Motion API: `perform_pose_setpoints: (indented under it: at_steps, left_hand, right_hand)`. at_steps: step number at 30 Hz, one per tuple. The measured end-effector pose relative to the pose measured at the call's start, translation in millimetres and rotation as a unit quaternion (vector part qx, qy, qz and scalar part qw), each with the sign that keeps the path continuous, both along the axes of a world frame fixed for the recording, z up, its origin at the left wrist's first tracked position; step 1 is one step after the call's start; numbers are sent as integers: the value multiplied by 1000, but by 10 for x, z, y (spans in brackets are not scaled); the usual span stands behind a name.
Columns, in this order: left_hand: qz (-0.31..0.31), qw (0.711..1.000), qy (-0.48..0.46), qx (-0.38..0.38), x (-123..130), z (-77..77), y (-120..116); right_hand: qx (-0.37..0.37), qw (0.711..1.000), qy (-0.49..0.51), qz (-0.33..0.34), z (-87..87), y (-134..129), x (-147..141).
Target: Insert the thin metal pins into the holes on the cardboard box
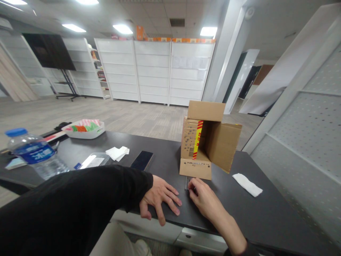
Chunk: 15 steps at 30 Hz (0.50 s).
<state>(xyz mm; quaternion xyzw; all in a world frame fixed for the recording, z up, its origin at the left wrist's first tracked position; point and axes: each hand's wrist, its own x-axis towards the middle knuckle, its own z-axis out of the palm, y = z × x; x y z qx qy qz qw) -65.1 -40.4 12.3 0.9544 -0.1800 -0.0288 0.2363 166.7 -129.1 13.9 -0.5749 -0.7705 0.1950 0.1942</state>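
A cardboard box (188,138) stands on the dark table with its opening towards me and its flaps spread. Several thin metal-looking rods (186,183) lie just in front of its lower flap. My right hand (204,197) is at these rods, its fingers curled together in a pinch; what lies between the fingertips is too small to tell. Flat near the table's front edge rests my left hand (160,199), fingers spread and holding nothing. Small holes or studs dot the box's left side and lower flap.
A phone (142,160) lies left of the box, near white tissues (117,153) and a clear plastic container (97,160). Further left are a water bottle (37,153) and a white basket (85,134). A folded tissue (247,184) lies on the right.
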Motion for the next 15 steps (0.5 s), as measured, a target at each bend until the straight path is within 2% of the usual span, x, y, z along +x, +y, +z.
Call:
perform_pose_setpoints:
  at_steps: [6, 12, 15]
  left_hand:
    - [29, 997, 72, -7, 11, 25, -11]
    - [-6, 1000, -17, 2, -2, -1, -1]
    - [2, 1000, -18, -4, -4, -25, 8]
  right_hand:
    - [4, 1000, -11, 1, 51, -9, -6]
    - [12, 999, -20, -39, 129, 156, 47]
    - [10, 997, -22, -67, 162, 335, 104]
